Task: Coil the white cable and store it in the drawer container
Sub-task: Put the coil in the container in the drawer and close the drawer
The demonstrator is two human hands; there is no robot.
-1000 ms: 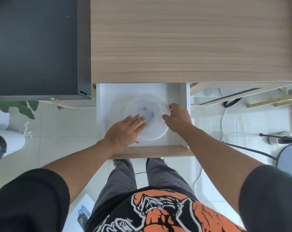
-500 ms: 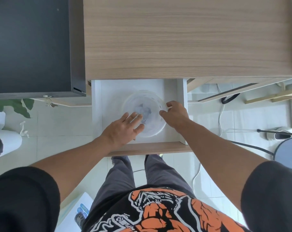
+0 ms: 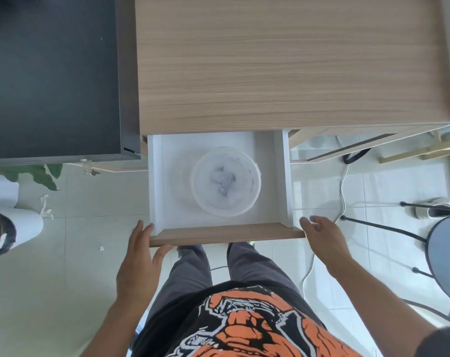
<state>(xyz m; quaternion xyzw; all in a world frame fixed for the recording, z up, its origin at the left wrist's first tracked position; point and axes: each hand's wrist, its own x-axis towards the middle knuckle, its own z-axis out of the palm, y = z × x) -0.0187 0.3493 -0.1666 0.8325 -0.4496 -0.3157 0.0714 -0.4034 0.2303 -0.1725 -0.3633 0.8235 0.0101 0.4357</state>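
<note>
A round translucent plastic container [image 3: 226, 181] with its lid on stands in the open white drawer [image 3: 280, 176]. Pale and grey shapes show dimly through the lid; the white cable cannot be made out. My left hand [image 3: 138, 264] is at the left end of the drawer's wooden front [image 3: 226, 234], fingers spread, thumb under the front edge. My right hand [image 3: 321, 235] hovers open by the right end of that front, holding nothing.
The wooden desk top [image 3: 283, 63] overhangs the drawer. A black cabinet [image 3: 51, 73] stands at the left with a plant leaf [image 3: 42, 176] below it. A white cord [image 3: 343, 191] runs over the tiled floor at the right, beside a black-legged stool [image 3: 448, 256] and a shoe [image 3: 440, 210].
Both hands have left the container and pulled back out of the drawer to the two ends of its wooden front. The container now stands alone with its lid on.
</note>
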